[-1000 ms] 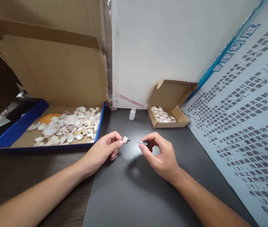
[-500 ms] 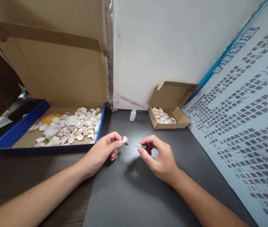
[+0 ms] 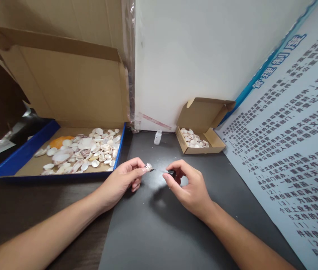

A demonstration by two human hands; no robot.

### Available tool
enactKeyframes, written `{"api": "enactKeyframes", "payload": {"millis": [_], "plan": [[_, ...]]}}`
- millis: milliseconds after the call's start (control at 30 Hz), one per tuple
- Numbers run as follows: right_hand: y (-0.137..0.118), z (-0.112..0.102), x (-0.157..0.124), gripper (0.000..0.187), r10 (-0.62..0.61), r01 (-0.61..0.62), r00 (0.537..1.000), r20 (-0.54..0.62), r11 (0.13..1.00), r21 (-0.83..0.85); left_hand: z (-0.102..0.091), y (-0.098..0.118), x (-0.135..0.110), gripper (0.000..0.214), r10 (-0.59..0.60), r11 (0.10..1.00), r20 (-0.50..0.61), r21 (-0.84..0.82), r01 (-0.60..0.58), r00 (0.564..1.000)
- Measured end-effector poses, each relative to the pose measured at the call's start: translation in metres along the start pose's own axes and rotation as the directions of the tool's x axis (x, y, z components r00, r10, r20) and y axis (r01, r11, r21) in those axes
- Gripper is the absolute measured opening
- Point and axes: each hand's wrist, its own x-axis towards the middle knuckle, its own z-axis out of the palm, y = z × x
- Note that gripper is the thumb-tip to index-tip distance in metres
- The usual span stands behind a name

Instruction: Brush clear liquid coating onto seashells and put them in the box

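Observation:
My left hand pinches a small patterned seashell between thumb and fingertips, just above the dark table. My right hand grips a small brush by its black cap; the thin brush tip points left and touches the shell's edge. A small clear bottle stands open at the back, by the white wall.
A large blue-edged cardboard box holding several loose shells lies at the left. A small cardboard box with several shells sits at the back right. A printed poster leans along the right side. The dark tabletop stretches toward me.
The brush tip in my right hand has made small strokes against the shell, drawing slightly away and then back onto it. My left hand has stayed almost still.

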Motion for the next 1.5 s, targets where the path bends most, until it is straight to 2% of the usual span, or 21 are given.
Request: {"api": "enactKeyframes", "payload": {"millis": [100,267,433,767,1033,1233,1400,1500], "plan": [[0.0002,-0.0003,0.0005,0.005,0.01,-0.01,1.0,-0.022,1.0,-0.009,0.0,0.0004,-0.0004,0.027,0.001,1.0,0.003,0.001,-0.001,1.0],[0.001,-0.0001,-0.0009,0.006,-0.019,0.018,1.0,0.024,0.999,0.027,-0.0008,-0.0011,-0.0001,0.025,0.008,1.0,0.011,0.016,-0.008,1.0],[0.0025,0.0002,0.0,0.007,0.007,-0.007,1.0,-0.009,1.0,0.015,-0.0012,-0.0021,0.0002,0.027,0.002,0.999,0.015,0.041,-0.003,1.0],[0.0011,0.0006,-0.0019,0.009,0.018,-0.02,0.997,0.069,0.999,0.032,-0.0015,-0.0029,0.0001,0.027,0.009,0.999,0.011,0.035,-0.009,1.0],[0.0009,-0.0005,-0.0006,0.007,0.042,-0.042,0.999,0.006,0.999,-0.014,-0.0003,-0.0015,-0.0004,0.027,0.006,1.0,-0.003,0.01,-0.006,1.0],[0.0026,0.0001,-0.0016,0.007,0.012,-0.013,0.999,0.039,1.0,0.027,-0.0001,-0.0012,-0.0005,0.025,0.01,1.0,-0.002,0.015,-0.01,1.0],[0.0023,0.0,0.001,0.006,0.041,-0.041,0.999,-0.026,0.999,-0.008,0.0002,-0.0008,-0.0006,0.026,0.006,1.0,-0.002,0.02,-0.006,1.0],[0.0024,0.0,-0.0001,0.006,0.023,-0.024,1.0,0.006,0.999,0.023,0.0002,-0.0011,-0.0005,0.025,0.008,1.0,-0.008,0.018,-0.008,1.0]]}}
